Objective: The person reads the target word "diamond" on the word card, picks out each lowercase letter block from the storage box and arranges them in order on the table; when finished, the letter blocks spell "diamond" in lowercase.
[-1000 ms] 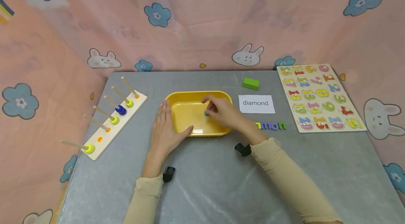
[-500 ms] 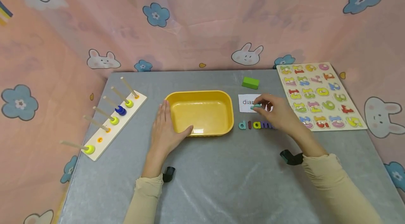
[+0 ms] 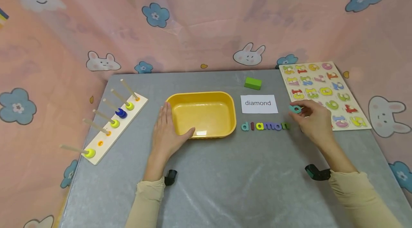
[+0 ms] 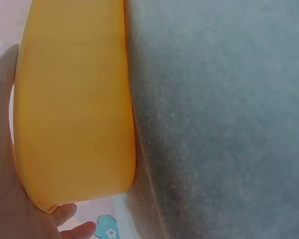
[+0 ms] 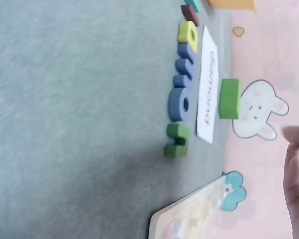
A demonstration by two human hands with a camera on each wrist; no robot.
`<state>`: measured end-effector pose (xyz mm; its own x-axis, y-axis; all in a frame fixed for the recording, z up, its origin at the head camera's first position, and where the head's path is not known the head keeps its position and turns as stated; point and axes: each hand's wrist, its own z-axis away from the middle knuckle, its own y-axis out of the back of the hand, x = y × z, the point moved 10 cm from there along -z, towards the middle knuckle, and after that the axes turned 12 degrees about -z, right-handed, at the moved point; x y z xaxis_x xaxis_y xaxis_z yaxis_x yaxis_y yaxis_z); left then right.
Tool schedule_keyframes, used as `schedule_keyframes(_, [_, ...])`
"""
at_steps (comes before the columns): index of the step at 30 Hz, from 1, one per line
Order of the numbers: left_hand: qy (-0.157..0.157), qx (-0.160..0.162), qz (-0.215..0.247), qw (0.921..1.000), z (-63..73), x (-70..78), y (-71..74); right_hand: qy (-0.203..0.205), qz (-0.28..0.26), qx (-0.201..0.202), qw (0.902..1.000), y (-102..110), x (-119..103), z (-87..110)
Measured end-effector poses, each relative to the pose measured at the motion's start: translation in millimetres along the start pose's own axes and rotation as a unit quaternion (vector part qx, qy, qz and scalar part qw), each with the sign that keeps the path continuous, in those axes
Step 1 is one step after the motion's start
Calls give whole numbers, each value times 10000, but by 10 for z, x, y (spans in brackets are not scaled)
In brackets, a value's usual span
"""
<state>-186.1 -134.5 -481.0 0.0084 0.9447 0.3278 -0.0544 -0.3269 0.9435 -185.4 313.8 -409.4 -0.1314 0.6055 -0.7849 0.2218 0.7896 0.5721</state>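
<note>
My left hand (image 3: 167, 131) rests against the left end of a yellow tray (image 3: 202, 111), fingers straight along the side and thumb over the front rim. The left wrist view shows the tray's outer wall (image 4: 77, 104) close beside the palm. Up in the air, my right hand (image 3: 313, 119) pinches a teal letter (image 3: 295, 109) between thumb and fingertips. It hovers just right of a row of small coloured letters reading "diamon", from the teal d (image 3: 245, 126) to the green n (image 3: 285, 126). Only a sliver of the held letter shows in the right wrist view.
A white card (image 3: 259, 104) printed "diamond" lies behind the letter row, with a green block (image 3: 253, 83) beyond it. A number puzzle board (image 3: 349, 99) lies at the right. At the left stands a pegboard (image 3: 120, 131) with yellow and blue rings on some pegs.
My right hand has come out of the tray with the teal letter and moved right, past the card, to the right end of the letter row. My left hand has stayed on the tray.
</note>
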Motion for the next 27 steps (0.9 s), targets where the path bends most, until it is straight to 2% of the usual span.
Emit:
schedule_keyframes(5, [8, -25, -13, 10000, 0, 1, -2, -301, 230, -286, 9989, 17, 133, 17])
schedule_keyframes(8, [4, -20, -12, 10000, 0, 2, 1, -102, 260, -434, 9987, 5, 155, 29])
schedule_keyframes(12, [1, -21, -38, 10000, 4, 2, 6, 202, 503, -441, 9976, 18, 173, 47])
schedule_keyframes(19, [21, -49, -61, 10000, 1, -14, -2, -215, 646, -683, 9953, 5, 337, 74])
schedule_keyframes(27, [0, -37, -59, 10000, 4, -8, 2, -389, 827, -921, 9916, -51, 405, 50])
